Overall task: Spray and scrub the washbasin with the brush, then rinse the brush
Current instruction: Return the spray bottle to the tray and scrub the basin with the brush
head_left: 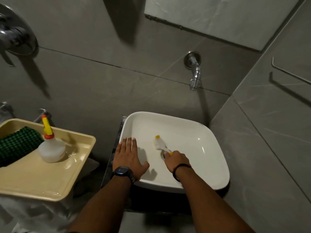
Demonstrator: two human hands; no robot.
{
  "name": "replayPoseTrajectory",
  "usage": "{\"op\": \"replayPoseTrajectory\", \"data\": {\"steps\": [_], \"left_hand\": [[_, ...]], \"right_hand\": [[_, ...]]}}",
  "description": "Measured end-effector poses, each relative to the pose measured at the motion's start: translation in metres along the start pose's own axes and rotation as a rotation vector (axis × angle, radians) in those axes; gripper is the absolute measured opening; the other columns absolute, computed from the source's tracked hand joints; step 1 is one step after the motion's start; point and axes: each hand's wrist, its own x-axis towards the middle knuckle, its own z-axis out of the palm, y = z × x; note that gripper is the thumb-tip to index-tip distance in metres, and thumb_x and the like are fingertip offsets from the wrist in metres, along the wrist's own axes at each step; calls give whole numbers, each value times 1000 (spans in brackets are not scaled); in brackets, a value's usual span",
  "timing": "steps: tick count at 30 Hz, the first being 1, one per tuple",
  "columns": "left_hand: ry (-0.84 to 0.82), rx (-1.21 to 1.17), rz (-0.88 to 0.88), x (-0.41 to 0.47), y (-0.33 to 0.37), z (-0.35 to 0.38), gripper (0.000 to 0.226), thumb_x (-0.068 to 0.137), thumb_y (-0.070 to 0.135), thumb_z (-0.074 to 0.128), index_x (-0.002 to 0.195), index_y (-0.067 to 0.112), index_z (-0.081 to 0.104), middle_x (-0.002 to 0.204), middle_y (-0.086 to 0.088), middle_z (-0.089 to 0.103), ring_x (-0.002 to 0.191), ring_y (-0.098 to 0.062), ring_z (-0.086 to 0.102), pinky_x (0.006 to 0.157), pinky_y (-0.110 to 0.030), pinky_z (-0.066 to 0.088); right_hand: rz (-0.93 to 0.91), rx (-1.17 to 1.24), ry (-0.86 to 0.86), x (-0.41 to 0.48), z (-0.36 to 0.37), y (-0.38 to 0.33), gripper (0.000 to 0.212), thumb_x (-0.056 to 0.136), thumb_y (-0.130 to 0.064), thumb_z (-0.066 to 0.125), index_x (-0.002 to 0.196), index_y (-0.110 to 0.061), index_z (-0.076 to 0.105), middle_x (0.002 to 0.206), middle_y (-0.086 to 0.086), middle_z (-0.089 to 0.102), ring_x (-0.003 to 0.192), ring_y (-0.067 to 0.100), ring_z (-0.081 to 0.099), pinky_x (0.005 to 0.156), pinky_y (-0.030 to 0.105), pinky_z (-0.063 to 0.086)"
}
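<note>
The white square washbasin point(198, 132) stands low in the middle, below a chrome wall tap point(194, 76). My right hand point(176, 160) is closed around the handle of a white brush with yellow ends point(159, 142). The brush head rests on the basin floor, just beyond the drain. My left hand point(128, 155) lies flat with spread fingers on the basin's left rim and holds nothing. A white spray bottle with a yellow and orange nozzle point(50, 145) stands upright on the beige tray point(42, 180) at the left, apart from both hands.
A green waffle cloth point(16, 145) lies at the tray's back left. Grey tiled walls close in behind and to the right, where a thin metal rail point(289, 71) is mounted. A chrome shower mixer point(15, 36) sticks out at the upper left.
</note>
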Motion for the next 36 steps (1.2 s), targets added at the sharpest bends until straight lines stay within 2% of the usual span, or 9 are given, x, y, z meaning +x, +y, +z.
{"op": "replayPoseTrajectory", "data": {"steps": [4,9,13,17,21,24,27,32,36], "left_hand": [[-14,-23,-10,3,0,0,103,77,67,41,148,12,-9,160,-11,-6,146,-27,-9,119,-42,-4],[6,-21,-6,2,-3,0,105,75,67,42,148,10,-6,160,-12,-3,146,-27,-7,119,-42,-2],[-13,-17,-5,2,-2,-2,106,75,68,43,148,10,-6,160,-12,-2,146,-27,-6,119,-43,-1],[-6,-4,1,0,0,-4,104,75,68,41,148,9,-4,160,-12,-1,146,-27,-6,119,-43,0],[-13,-16,-3,0,0,-1,103,75,68,39,148,10,-6,160,-12,-3,146,-27,-7,119,-43,-1],[-12,-10,2,2,-2,1,102,76,68,39,148,10,-6,160,-12,-3,146,-28,-7,119,-43,-3],[6,-4,12,2,-3,1,101,77,67,38,148,9,-4,160,-12,-1,146,-28,-6,119,-43,-2],[-12,7,6,0,-3,-1,104,76,69,39,148,9,-5,160,-12,-2,146,-28,-7,119,-43,-3],[-17,2,3,1,-2,-2,104,75,70,40,149,11,-4,160,-12,-1,146,-28,-6,119,-44,-2]], "right_hand": [[-176,-48,-100,1,14,-29,53,92,-50,36,115,-7,57,121,19,60,110,37,55,91,39,44],[95,-121,37,8,-25,19,51,90,-46,40,118,-8,57,124,19,60,112,36,56,91,37,44],[145,-178,-101,-4,-48,39,54,91,-44,41,126,-5,50,126,19,58,111,34,56,88,35,45],[22,-80,-261,-24,-33,26,60,86,-52,42,123,-5,52,107,14,61,84,24,63,65,26,46],[3,-90,-80,-25,1,3,55,91,-51,38,124,-10,52,124,18,60,111,34,56,91,37,45],[61,8,-6,-19,11,-1,49,91,-49,38,121,-14,55,117,15,63,108,34,57,92,38,46],[-55,16,-163,-23,10,4,41,90,-53,38,100,-20,60,111,17,63,101,34,57,91,40,47],[128,-132,-18,-22,-19,45,52,92,-48,38,120,-8,55,124,17,59,112,35,56,91,36,44],[88,-158,-120,-24,-33,33,54,89,-46,41,124,-6,51,127,17,58,112,33,55,90,35,44]]}}
